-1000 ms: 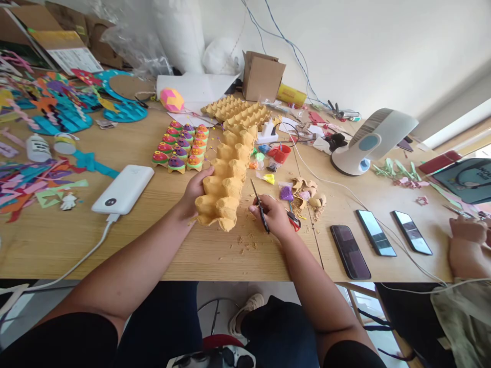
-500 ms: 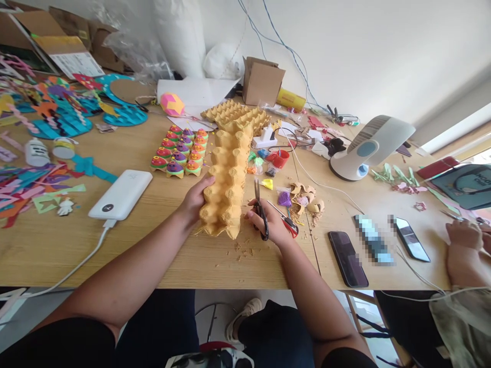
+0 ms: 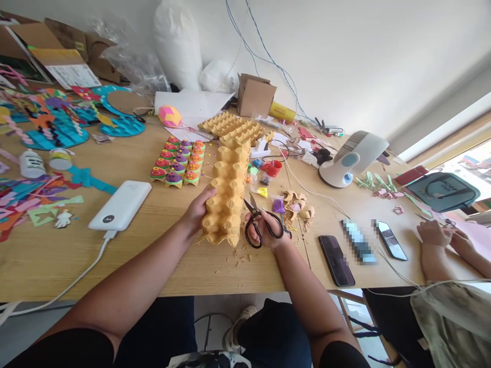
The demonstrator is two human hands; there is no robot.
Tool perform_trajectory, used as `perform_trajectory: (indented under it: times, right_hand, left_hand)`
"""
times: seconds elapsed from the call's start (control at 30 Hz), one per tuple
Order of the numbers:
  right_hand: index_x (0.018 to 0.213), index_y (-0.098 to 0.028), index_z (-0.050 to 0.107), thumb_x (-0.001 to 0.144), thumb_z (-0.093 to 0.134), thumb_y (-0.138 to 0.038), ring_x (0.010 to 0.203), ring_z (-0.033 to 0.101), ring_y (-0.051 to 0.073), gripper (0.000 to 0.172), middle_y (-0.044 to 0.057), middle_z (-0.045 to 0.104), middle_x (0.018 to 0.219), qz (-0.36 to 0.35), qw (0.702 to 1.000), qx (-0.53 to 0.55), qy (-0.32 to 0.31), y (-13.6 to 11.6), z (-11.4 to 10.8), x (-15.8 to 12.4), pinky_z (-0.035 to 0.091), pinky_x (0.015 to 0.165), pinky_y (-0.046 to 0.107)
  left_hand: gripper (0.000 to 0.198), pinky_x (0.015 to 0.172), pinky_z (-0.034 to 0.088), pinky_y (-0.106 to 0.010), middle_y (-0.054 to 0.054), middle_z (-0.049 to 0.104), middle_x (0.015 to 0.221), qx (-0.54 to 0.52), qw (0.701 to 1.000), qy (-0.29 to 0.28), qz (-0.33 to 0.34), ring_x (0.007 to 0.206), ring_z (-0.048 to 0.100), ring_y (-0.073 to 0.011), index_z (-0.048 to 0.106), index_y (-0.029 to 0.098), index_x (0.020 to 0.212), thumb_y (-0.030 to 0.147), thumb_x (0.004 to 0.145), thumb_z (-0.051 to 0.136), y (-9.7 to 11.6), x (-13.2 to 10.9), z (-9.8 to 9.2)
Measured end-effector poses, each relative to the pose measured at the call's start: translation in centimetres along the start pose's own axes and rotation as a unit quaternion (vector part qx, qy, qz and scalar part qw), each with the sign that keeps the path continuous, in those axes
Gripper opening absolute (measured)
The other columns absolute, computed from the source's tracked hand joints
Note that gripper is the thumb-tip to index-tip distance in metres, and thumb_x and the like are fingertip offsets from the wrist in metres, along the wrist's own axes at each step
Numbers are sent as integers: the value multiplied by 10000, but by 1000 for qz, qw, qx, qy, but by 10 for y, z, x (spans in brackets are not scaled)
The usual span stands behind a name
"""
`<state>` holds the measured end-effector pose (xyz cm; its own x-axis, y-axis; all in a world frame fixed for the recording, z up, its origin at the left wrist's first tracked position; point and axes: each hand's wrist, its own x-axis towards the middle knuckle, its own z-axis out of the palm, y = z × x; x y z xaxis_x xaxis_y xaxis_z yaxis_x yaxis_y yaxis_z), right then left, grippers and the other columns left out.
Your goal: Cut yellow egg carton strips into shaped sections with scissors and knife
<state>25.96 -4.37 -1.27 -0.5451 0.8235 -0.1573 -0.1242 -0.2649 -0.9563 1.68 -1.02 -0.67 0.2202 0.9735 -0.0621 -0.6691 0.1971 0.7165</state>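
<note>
My left hand (image 3: 200,207) grips the near left side of a long yellow egg-carton strip (image 3: 229,186), which is tilted up off the wooden table (image 3: 184,255). My right hand (image 3: 264,230) has its fingers through the handles of black scissors (image 3: 260,225), blades pointing up toward the strip's right edge, just beside it. Cardboard crumbs (image 3: 241,253) lie on the table under the strip.
Painted egg-cup pieces (image 3: 178,161), a white power bank (image 3: 120,205) with cable, coloured paper cut-outs (image 3: 38,194), more egg trays (image 3: 232,125), a small fan (image 3: 351,158), three phones (image 3: 358,243) and cut carton scraps (image 3: 297,202). Another person's hands (image 3: 441,235) work at the right.
The strip has been lifted and tilted more upright. My right hand has turned the scissors so both handles show, blades nearer the strip. The view has shifted left.
</note>
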Motion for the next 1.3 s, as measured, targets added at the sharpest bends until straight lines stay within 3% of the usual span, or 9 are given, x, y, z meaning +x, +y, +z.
perform_trajectory:
  times: [0.23, 0.43, 0.57, 0.77, 0.9, 1.03, 1.3]
  right_hand:
    - [1001, -202, 637, 862, 545, -840, 472, 493, 132, 660, -5, 640, 613, 27, 999, -33, -14, -14, 15, -1, 395, 476, 257]
    - [1015, -213, 689, 867, 645, -780, 487, 514, 139, 588, -5, 654, 620, 34, 996, -85, -12, -35, 24, -31, 402, 486, 255]
    - [1036, -199, 681, 846, 618, -832, 487, 506, 130, 664, -13, 641, 625, 20, 995, -90, 33, -39, 32, -53, 403, 485, 251]
    - [1050, -198, 646, 883, 583, -826, 492, 530, 125, 654, -2, 663, 648, 6, 990, -76, 116, -13, 62, -65, 403, 481, 240]
    - [1089, -206, 628, 900, 568, -809, 517, 529, 118, 635, -27, 644, 662, -9, 982, -73, 174, 7, 84, -73, 410, 500, 233]
    - [1054, -215, 633, 912, 583, -766, 511, 502, 111, 571, -45, 609, 646, 0, 975, -81, 205, 20, 100, -81, 394, 486, 230]
    - [975, -229, 627, 887, 675, -694, 512, 464, 102, 475, -68, 564, 591, 38, 965, -93, 241, 20, 110, -87, 365, 497, 229]
  left_hand:
    - [484, 755, 637, -288, -31, 791, 1031, 15, 999, -17, 31, 901, 785, -222, 667, 235, 1247, 357, 807, 826, -3, -1, 4]
    - [456, 810, 644, -310, -34, 789, 1055, 7, 1000, -14, 10, 899, 781, -209, 655, 235, 1254, 380, 843, 789, 1, -6, 5]
    - [521, 797, 654, -329, -55, 798, 1047, -6, 1000, -20, -18, 877, 787, -224, 650, 210, 1271, 399, 813, 814, 6, -10, 17]
    - [525, 826, 653, -328, -65, 796, 1101, 17, 998, -44, -44, 966, 791, -234, 655, 202, 1264, 364, 795, 827, 13, -25, 31]
    - [534, 783, 655, -336, -78, 799, 1113, 54, 994, -78, -52, 950, 785, -257, 679, 198, 1256, 331, 763, 836, 14, -37, 20]
    - [527, 788, 648, -341, -75, 798, 1097, 62, 993, -75, -72, 919, 778, -256, 688, 198, 1222, 341, 737, 838, 5, -40, 4]
    - [539, 810, 656, -385, -98, 801, 1022, 61, 984, -105, -130, 878, 777, -275, 715, 158, 1145, 351, 675, 897, -5, -37, -15]
